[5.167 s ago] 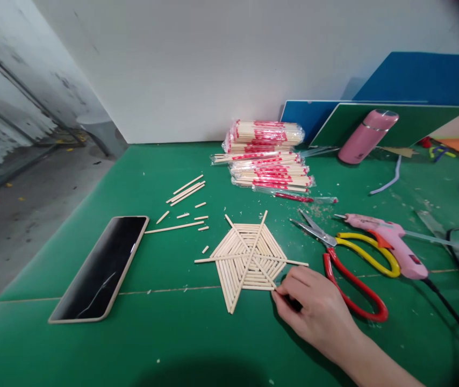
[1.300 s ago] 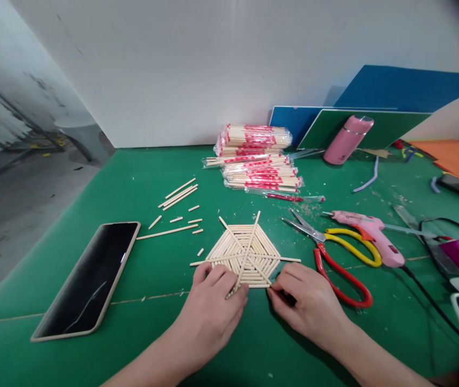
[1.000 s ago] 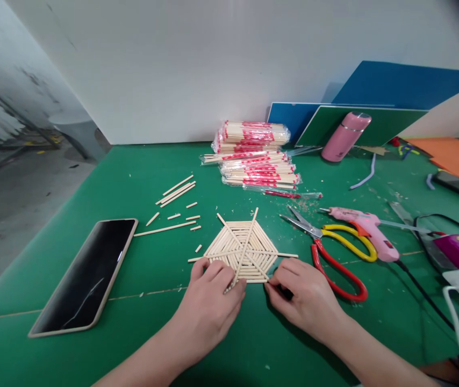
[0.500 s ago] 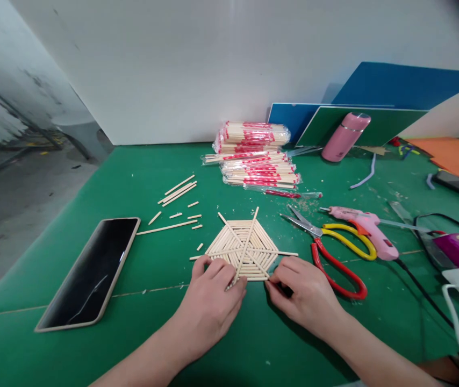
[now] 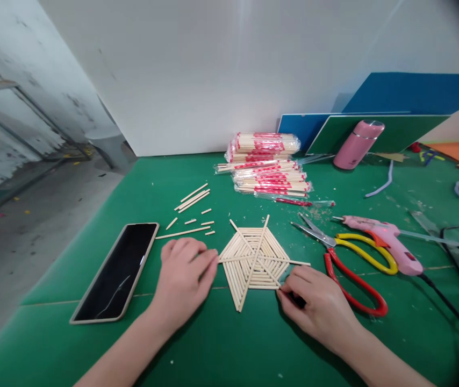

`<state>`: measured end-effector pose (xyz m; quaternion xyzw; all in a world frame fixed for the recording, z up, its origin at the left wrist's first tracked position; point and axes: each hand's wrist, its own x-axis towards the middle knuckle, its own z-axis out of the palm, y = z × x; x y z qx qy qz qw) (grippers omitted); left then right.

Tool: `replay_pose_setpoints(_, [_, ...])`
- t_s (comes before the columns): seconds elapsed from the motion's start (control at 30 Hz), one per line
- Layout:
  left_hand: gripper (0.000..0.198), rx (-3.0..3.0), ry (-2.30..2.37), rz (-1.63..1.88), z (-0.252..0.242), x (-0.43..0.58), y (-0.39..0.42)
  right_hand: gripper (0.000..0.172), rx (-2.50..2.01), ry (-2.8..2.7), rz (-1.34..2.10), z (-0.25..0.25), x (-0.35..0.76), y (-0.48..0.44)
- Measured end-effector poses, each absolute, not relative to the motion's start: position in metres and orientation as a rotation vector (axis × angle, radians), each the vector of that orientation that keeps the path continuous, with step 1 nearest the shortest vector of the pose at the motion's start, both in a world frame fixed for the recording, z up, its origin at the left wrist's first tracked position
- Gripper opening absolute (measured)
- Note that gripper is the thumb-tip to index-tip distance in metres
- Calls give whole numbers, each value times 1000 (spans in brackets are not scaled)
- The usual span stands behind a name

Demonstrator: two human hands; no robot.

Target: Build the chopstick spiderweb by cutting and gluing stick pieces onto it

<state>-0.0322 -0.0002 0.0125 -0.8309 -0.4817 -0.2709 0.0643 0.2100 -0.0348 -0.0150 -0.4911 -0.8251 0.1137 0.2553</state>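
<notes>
A spiderweb-shaped piece made of wooden sticks (image 5: 258,258) lies flat on the green table, with crossing sticks over rows of shorter ones. My left hand (image 5: 185,274) is at its left side, thumb and fingertips closed round the left end of the crosswise stick. At the lower right corner, my right hand (image 5: 314,301) pinches the tip of a slanting stick. One longer stick (image 5: 231,285) runs down the lower left side and meets the end of another at a point near me.
Left of my hands lies a phone (image 5: 116,274), with loose cut sticks (image 5: 192,200) beyond it. Wrapped chopsticks (image 5: 270,164) are piled at the back near a pink bottle (image 5: 358,145). To the right are scissors (image 5: 346,252) and a pink glue gun (image 5: 394,242) with its cable.
My left hand has moved from the lower left corner to the left stick end, uncovering the lower left side. My right hand keeps its hold. The whole view has shifted slightly.
</notes>
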Motion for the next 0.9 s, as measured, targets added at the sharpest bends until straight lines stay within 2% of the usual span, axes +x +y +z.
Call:
replay_pose_setpoints(0.23, [21, -2329, -1523, -254, 14, -71, 36, 18, -1336, -2249, 298, -16, 210, -35])
replay_pose_setpoints(0.5, [27, -2337, -1459, -94, 6, -70, 54, 16, -1358, -2239, 305, -14, 211, -34])
replay_pose_setpoints(0.67, [24, -2317, -1495, -209, 11, -73, 55, 15, -1355, -2235, 308, -15, 211, -33])
replay_pose_setpoints(0.9, [14, -2485, -1570, -685, 31, -39, 29, 16, -1345, -2244, 316, -14, 211, -33])
